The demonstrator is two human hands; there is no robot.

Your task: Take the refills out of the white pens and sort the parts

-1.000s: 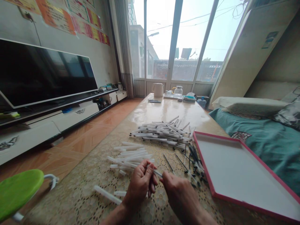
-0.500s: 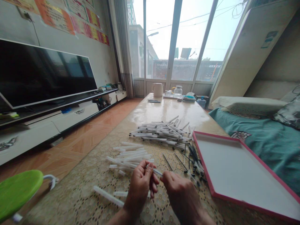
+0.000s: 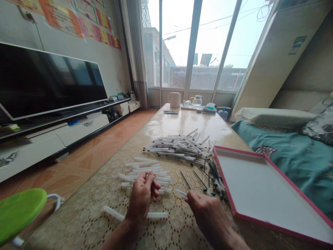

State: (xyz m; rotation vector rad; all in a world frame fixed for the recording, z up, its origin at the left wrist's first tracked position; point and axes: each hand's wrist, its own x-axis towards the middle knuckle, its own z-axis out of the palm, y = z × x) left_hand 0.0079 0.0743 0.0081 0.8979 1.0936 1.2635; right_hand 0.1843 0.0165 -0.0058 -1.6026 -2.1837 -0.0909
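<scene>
The right hand [image 3: 206, 208], just left of the shallow tray [image 3: 225, 180], has its thumb and fingers clamped on a slim pale tube [image 3: 180, 192], whose narrow end points away from the tray. Farther left of the tray, the left hand [image 3: 142, 192] has its fingers curled together — whether anything is pinched in them, I cannot tell. Around and beyond that hand lie smooth, translucent white barrels [image 3: 147, 164], with two more loose on its near side. Between these and the tray are thin, straight black rods [image 3: 185, 179]; dark, stubby caps [image 3: 215, 173] crowd right beside the tray's pinkish-red rim. Past them, left of the tray's far corner, rises a tangled heap of white, dark-ended pens [image 3: 177, 149]. The tray itself is angular, with a flat, matte white floor — and the tablecloth [image 3: 96, 194] left of it carries a flower-like pattern, glossy toward the window.
</scene>
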